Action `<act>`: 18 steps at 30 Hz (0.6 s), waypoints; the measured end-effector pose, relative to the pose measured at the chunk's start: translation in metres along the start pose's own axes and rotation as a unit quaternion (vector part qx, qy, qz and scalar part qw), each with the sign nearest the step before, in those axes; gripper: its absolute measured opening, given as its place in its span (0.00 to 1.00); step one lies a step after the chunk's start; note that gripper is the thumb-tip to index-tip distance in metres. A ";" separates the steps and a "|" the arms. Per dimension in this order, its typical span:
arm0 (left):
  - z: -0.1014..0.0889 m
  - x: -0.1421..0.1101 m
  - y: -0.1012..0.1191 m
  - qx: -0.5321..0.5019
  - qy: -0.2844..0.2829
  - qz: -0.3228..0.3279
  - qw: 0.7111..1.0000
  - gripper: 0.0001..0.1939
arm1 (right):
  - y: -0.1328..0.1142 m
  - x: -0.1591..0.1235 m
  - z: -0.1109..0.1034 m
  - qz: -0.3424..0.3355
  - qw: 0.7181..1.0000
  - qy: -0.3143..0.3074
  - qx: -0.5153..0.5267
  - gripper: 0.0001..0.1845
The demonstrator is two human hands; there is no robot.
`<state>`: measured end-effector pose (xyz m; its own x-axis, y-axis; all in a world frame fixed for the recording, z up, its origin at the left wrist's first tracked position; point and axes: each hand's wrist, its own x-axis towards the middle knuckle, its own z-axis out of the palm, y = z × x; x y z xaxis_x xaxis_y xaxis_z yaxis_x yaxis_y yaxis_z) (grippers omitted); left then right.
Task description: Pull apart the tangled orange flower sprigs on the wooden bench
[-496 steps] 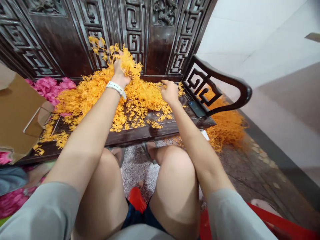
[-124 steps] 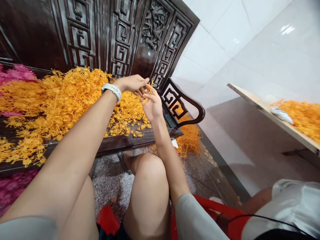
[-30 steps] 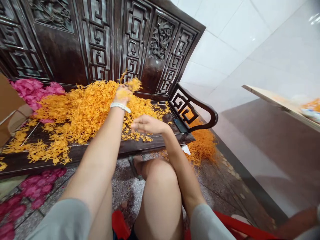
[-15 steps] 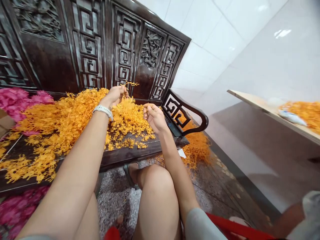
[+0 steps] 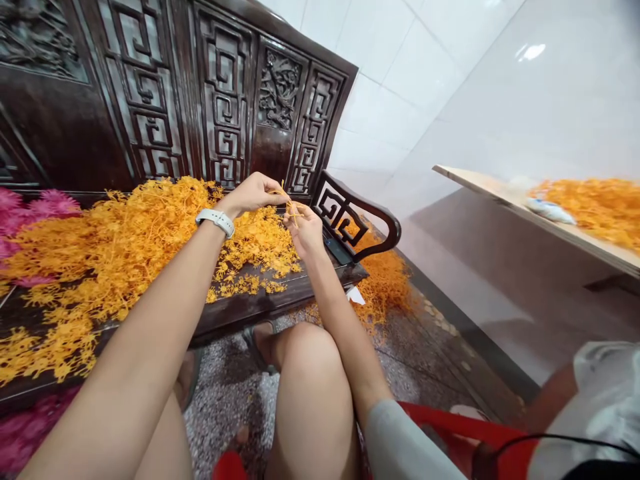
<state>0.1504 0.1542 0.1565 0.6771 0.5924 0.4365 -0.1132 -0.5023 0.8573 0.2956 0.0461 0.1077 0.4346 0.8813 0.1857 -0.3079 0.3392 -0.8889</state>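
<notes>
Pinched between the fingertips of the left hand (image 5: 250, 195) and the right hand (image 5: 306, 230), a thin orange sprig (image 5: 290, 202) is held, with the two hands brought together just above the seat of a dark carved wooden bench (image 5: 250, 313). A white watch strap (image 5: 215, 222) is worn on the left wrist. A large heap of branched orange sprigs (image 5: 125, 253) is spread across the bench seat, directly below the hands and out towards its left end. Pink flowers (image 5: 30, 210) are piled at that end of the bench. A dark phone (image 5: 337, 250) is laid on the seat beside the bench's right armrest (image 5: 360, 220). A second orange pile (image 5: 385, 293) is heaped on the floor below that armrest, with a white paper scrap (image 5: 356, 295) just beside it. Right of the bench, a wooden board (image 5: 500, 193) is loaded with more orange sprigs (image 5: 590, 213) and a pale blue packet (image 5: 550, 211). Nearer the camera, a red plastic chair (image 5: 450, 427) and a co-worker's pale sleeve (image 5: 600, 393) are seen to the bench's right.
</notes>
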 end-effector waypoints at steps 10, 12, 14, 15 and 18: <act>-0.033 0.000 -0.046 -0.044 0.334 -0.098 0.936 0.15 | -0.019 -0.029 0.015 -0.021 0.967 -0.234 -0.101 0.23; -0.057 -0.010 -0.051 -0.123 0.347 -0.116 0.923 0.19 | -0.021 -0.027 0.012 -0.032 0.969 -0.221 -0.103 0.21; -0.072 -0.018 -0.049 -0.171 0.330 -0.124 0.920 0.22 | -0.014 -0.015 0.002 -0.036 0.984 -0.144 -0.099 0.23; -0.075 -0.020 -0.047 -0.183 0.316 -0.129 0.922 0.23 | -0.007 -0.008 -0.004 -0.027 0.988 -0.100 -0.113 0.26; -0.067 -0.019 -0.040 -0.183 0.258 -0.152 0.936 0.23 | 0.015 0.009 -0.016 -0.009 0.980 -0.006 -0.198 0.29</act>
<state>0.0929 0.2051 0.1322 0.2884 0.9458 0.1491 -0.2772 -0.0666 0.9585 0.3084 0.0539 0.0898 0.4264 0.8810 0.2051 0.0525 0.2023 -0.9779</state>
